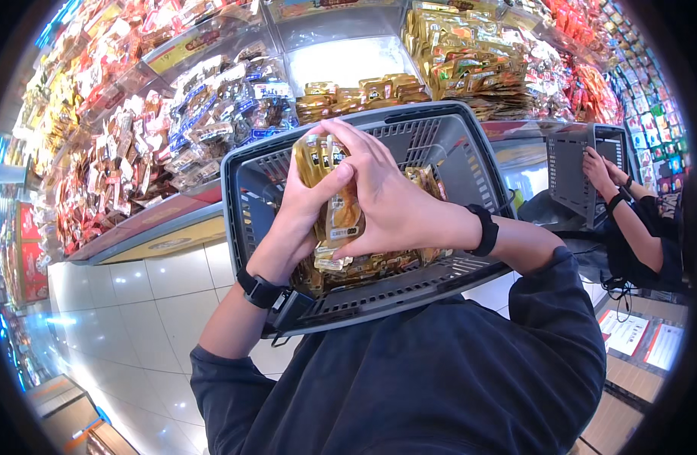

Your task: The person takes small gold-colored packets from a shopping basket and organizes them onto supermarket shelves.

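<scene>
Both my hands hold a small stack of gold snack packets [344, 213] above a grey plastic shopping basket [480, 153]. My left hand [294, 213] grips the stack along its left side, thumb across the front. From above and the right, my right hand [382, 187] wraps around the same packets, its thumb low near their bottom edge. Inside the basket lie many more gold packets [377, 266], partly covered by my hands and forearms. The basket's near rim is close against my dark shirt, and its far rim is by the display shelf.
Beyond the basket, a display bin holds gold packets [377, 91], with a taller pile [476, 62] to its right. Silver-and-blue packets [229, 108] fill the bin at left. At right, another person's hands [601, 170] are at a second grey basket [573, 170]. White floor tiles [132, 318] show at lower left.
</scene>
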Demonstrator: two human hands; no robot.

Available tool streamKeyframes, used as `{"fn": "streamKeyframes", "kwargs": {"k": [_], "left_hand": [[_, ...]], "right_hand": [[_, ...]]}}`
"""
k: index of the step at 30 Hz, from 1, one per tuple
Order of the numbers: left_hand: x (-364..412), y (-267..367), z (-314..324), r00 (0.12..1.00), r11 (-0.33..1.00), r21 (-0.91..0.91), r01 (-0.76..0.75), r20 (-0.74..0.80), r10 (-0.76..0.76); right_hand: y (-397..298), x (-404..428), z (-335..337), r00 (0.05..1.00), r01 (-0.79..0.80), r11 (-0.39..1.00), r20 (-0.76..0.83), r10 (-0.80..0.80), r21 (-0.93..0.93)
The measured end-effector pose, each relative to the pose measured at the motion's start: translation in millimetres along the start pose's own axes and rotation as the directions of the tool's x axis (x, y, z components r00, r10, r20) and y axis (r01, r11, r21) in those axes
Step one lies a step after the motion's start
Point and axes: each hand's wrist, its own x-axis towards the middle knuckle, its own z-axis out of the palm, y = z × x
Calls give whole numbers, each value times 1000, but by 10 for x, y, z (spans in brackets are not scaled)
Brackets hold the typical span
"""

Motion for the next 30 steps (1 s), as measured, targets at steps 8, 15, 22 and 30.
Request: {"fn": "streamKeyframes", "kwargs": {"k": [8,15,22,30], "left_hand": [[3,75,26,999,998,56,32,32,-34],[33,100,-4,999,997,-72,11,54,-7],[14,151,55,996,997,-72,-8,90,14],[8,106,94,999,999,-31,11,39,-10]], "right_hand": [[90,-30,53,999,-40,999,-8,40,20],[70,-13,114,999,-23,1000,-22,23,17],[59,-54,92,985,-170,969,29,167,181],[83,-27,82,998,-52,990,-14,54,135]]}}
